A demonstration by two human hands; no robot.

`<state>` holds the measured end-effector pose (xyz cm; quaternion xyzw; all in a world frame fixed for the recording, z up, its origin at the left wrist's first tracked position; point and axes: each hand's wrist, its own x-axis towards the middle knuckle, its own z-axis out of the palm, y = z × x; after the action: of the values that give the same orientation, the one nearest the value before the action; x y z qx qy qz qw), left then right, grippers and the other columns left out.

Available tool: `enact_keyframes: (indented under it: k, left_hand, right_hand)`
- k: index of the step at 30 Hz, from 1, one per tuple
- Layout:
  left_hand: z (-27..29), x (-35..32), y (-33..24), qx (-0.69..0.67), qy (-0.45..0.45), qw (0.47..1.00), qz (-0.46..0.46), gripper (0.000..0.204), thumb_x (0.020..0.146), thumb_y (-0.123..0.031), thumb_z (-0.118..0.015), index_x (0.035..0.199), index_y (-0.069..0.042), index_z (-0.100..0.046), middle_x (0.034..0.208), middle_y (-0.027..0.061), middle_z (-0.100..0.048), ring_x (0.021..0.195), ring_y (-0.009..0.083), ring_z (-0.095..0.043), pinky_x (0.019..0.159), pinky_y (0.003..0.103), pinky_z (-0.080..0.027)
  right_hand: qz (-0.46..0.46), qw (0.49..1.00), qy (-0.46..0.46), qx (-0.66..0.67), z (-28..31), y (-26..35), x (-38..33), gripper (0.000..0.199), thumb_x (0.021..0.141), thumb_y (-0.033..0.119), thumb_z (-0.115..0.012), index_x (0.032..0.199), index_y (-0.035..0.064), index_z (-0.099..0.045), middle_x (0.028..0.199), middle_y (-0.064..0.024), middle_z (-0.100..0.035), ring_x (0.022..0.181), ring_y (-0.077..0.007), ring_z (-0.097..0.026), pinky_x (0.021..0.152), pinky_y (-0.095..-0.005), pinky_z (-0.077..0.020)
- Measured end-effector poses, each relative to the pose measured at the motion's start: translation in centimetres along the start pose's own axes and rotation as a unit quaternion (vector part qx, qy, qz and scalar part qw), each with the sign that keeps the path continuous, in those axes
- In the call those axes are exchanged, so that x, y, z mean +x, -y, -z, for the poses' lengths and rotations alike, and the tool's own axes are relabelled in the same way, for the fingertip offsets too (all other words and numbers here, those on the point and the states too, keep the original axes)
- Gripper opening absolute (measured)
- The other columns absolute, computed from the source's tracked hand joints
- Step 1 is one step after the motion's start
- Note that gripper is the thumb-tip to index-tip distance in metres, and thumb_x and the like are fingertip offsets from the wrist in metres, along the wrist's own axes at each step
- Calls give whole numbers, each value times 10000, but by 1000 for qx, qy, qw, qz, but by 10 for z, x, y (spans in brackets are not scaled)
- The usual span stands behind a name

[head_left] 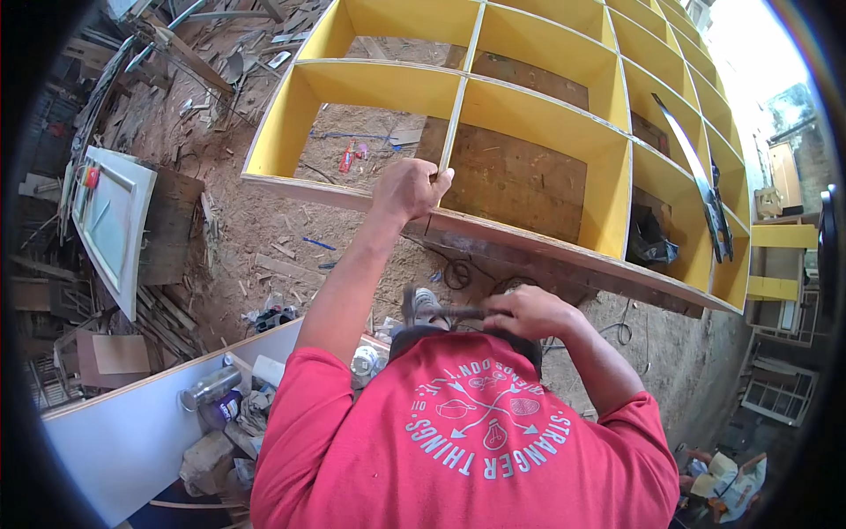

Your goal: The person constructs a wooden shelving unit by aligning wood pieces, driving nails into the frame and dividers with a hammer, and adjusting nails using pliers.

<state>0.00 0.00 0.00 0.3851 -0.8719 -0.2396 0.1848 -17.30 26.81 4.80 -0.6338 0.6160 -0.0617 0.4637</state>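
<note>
A large yellow cubby shelf unit (538, 132) with plywood edges stands in front of me on a sawdust floor. My left hand (410, 189) reaches forward and grips the front edge of a vertical yellow divider (454, 123) near the unit's lower rail. My right hand (529, 313) is drawn in close to my waist and holds a hammer (427, 307) by its handle, with the metal head pointing left. My red printed shirt fills the lower middle of the view.
A hand saw (696, 167) lies across the right compartments, with a black bag (649, 240) in one below it. A white board (132, 432) at lower left carries a spray can (210, 386) and clutter. A white door panel (110, 220) and wood scraps lie left. Cables (458, 273) trail on the floor.
</note>
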Motion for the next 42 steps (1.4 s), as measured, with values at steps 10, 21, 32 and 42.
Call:
enact_keyframes:
  k: [10, 21, 32, 42]
  left_hand:
    - [8, 1, -5, -2, 36, 999, 14, 563, 943, -524, -655, 683, -27, -701, 703, 244, -669, 690, 435, -674, 654, 521, -532]
    - [11, 5, 3, -98, 72, 992, 32, 586, 977, -487, -667, 679, 18, -682, 630, 239, -603, 568, 372, -582, 603, 484, -467]
    - [11, 6, 1, -49, 63, 997, 23, 594, 956, -521, -655, 665, -5, -697, 664, 253, -647, 650, 450, -655, 644, 521, -521]
    - [12, 4, 1, -36, 67, 997, 24, 601, 962, -525, -644, 670, -2, -697, 669, 260, -640, 651, 451, -651, 646, 532, -517]
  right_hand:
    - [34, 994, 92, -45, 4, 11, -1, 352, 986, 407, -659, 1173, 118, -730, 1009, -242, -734, 997, -463, -686, 873, -529, -545]
    - [34, 997, 56, 31, 20, 12, -1, 348, 987, 405, -660, 1167, 116, -733, 1008, -218, -744, 974, -447, -698, 859, -502, -549]
    - [4, 997, -51, 54, 20, 1, 4, 413, 975, 409, -674, 1265, 119, -721, 1065, -229, -742, 1013, -446, -695, 907, -529, -542]
    - [-13, 997, -72, 16, 34, 12, 7, 364, 984, 403, -645, 1227, 145, -729, 1035, -219, -745, 996, -451, -696, 874, -538, -549]
